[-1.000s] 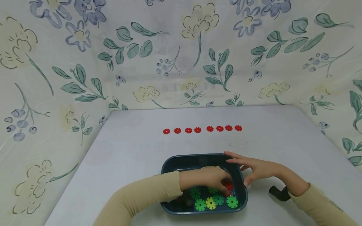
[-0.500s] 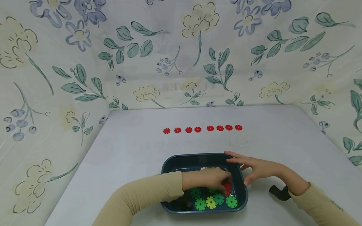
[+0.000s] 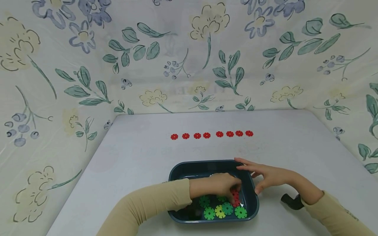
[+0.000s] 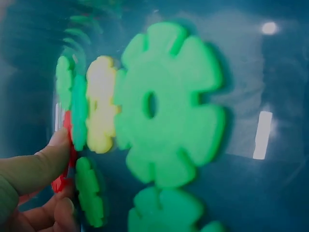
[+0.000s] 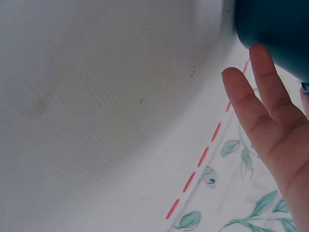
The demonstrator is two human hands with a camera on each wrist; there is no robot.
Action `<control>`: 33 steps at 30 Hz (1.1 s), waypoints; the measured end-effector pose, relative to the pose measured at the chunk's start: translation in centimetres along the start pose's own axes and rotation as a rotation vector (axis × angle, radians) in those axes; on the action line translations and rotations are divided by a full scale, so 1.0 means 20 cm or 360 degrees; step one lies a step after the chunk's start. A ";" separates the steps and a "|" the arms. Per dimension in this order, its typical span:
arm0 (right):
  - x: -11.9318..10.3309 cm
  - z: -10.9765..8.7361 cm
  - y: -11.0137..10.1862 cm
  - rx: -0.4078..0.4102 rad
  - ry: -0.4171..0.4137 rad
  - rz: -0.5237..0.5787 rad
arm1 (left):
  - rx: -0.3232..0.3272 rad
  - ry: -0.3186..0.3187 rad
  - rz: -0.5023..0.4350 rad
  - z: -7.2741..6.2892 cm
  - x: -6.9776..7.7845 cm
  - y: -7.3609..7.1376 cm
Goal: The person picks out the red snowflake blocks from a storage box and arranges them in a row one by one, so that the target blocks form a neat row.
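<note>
My left hand reaches down into the dark blue tray. At the tray's right end its thumb and fingers pinch a red flower-shaped disc, partly hidden by the fingers. The left wrist view shows the thumb against the red disc with green discs and a yellow disc close by. My right hand rests at the tray's right rim with spread, relaxed fingers. In the right wrist view its fingertips lie at the outer wall of the tray.
Several red discs form a row on the white table beyond the tray. A black curved object lies beside the right wrist. Flower-patterned cloth surrounds the table at the back and sides.
My left fingers have shifted slightly to the left with the red disc, and the nearby light green disc has slid a little left. My right hand and the tray stay put.
</note>
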State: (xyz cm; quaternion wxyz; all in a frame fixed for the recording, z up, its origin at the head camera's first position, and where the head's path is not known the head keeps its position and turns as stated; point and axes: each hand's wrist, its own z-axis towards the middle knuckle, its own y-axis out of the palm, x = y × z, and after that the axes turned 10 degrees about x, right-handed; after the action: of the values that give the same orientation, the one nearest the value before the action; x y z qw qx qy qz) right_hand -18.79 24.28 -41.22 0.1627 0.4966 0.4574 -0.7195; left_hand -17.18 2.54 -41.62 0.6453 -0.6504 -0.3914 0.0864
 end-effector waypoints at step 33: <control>-0.04 0.01 0.01 0.0035 0.0099 -0.0047 | 0.0561 -0.0400 -0.0649 -0.18 -0.30 -0.67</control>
State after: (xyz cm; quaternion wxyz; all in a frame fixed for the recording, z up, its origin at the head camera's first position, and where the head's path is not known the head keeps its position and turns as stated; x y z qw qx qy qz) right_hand -18.39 23.86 -40.60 0.1323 0.5138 0.4616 -0.7110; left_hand -24.40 -5.92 -31.28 0.6987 -0.4205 -0.5698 0.1015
